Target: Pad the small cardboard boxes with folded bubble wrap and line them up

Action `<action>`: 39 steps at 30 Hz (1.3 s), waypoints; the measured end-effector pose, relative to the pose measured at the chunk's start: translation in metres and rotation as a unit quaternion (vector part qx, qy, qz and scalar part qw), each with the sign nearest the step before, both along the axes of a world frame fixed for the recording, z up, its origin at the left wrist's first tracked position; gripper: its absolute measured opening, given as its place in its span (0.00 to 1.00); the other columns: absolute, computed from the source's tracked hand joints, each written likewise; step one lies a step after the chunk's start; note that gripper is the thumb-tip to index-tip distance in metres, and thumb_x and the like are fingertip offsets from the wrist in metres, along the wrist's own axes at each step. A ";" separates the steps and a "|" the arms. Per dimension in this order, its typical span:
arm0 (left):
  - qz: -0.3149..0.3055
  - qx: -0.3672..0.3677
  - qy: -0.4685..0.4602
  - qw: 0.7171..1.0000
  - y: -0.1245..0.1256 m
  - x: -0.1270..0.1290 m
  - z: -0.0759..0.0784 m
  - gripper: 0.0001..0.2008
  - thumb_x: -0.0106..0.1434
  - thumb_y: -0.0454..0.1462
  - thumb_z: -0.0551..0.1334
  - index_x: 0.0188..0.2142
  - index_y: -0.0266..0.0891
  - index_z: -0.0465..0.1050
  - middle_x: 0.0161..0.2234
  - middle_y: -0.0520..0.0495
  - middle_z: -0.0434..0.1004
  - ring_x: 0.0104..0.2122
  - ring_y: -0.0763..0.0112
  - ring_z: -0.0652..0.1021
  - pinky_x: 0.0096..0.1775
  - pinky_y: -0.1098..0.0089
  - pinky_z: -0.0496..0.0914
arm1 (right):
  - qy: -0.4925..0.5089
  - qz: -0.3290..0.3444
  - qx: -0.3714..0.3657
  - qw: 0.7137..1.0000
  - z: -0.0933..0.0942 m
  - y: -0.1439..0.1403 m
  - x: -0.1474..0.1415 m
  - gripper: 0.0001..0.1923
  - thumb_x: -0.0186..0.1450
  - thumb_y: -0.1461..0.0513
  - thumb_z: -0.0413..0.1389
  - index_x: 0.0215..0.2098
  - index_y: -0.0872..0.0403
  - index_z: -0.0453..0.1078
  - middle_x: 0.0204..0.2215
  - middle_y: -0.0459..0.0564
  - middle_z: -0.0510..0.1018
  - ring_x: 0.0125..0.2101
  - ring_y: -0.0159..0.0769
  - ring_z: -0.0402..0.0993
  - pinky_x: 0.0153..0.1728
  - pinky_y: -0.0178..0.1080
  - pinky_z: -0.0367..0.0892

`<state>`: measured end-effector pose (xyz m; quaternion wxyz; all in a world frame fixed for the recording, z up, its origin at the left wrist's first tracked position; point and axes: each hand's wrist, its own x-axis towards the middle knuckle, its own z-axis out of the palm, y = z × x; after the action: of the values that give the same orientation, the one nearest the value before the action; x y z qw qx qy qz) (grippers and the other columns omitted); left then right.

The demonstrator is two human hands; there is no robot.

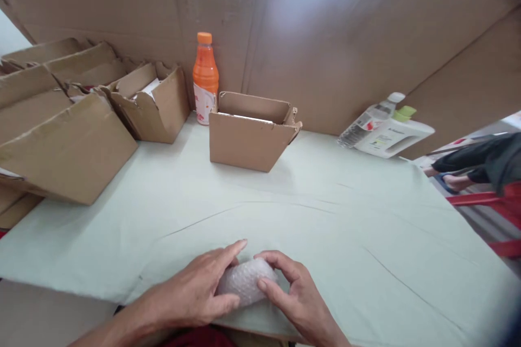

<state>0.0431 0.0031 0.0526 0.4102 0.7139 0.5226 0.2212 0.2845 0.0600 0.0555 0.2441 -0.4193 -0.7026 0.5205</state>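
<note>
A small roll of bubble wrap (pixel 247 281) lies near the front edge of the table, between my two hands. My left hand (pixel 203 284) is closed round its left end, thumb on the near side and index finger stretched past the far side. At the right end, my right hand (pixel 291 287) grips the roll with thumb and curled fingers. Whatever the wrap encloses, if anything, is hidden. Farther back, a cardboard bin (pixel 244 141) stands upright, with something white just showing inside its rim.
Several cardboard bins (pixel 73 146) crowd the left side. An orange bottle (pixel 205 78) stands behind the middle bin. A clear bottle (pixel 368 122) and a white jug (pixel 393 135) lean against the cardboard wall (pixel 325 54). A person's legs and a red chair (pixel 488 203) appear beyond the table's right edge.
</note>
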 end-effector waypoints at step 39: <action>0.084 0.521 0.147 0.837 0.056 -0.031 0.091 0.15 0.64 0.22 0.54 0.43 0.37 0.72 0.35 0.47 0.79 0.36 0.64 0.76 0.46 0.58 0.70 | -0.405 -0.125 0.445 0.789 0.159 0.102 -0.028 0.13 0.64 0.57 0.55 0.43 0.53 0.75 0.26 0.48 0.78 0.26 0.37 0.72 0.29 0.37 0.58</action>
<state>0.0123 0.0587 0.1435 -0.1240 0.7993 0.4426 0.3871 0.2563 0.1622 0.2147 0.1599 -0.5202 -0.8326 -0.1024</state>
